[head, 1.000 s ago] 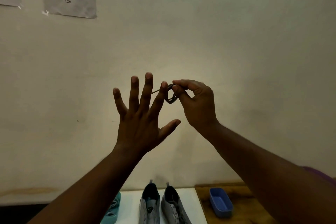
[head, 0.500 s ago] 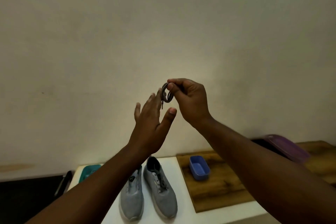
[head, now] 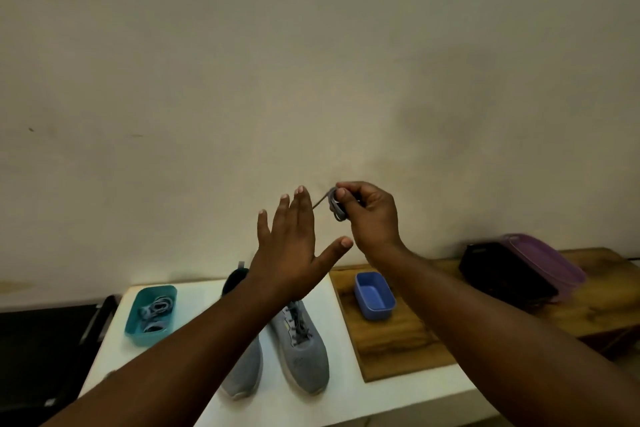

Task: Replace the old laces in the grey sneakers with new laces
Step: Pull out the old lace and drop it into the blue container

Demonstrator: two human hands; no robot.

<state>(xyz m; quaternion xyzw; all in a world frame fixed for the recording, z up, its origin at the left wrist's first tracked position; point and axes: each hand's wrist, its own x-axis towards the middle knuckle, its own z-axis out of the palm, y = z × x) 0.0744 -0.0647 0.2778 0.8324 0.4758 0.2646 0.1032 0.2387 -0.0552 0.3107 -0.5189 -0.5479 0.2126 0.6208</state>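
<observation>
I see the coiled grey lace (head: 336, 206) pinched in the right hand (head: 370, 215), raised above the table, probably to keep the loops tidy. The left hand (head: 289, 246) is spread flat just beside it, holding nothing. Below the hands stand the grey sneakers (head: 301, 354), between a teal tray (head: 136, 308) of laces and a blue tray (head: 374, 295).

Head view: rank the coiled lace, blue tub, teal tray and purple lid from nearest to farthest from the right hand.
1. coiled lace, pinched in the right hand.
2. blue tub, below, on the wooden board.
3. purple lid, far right.
4. teal tray, far left.
</observation>
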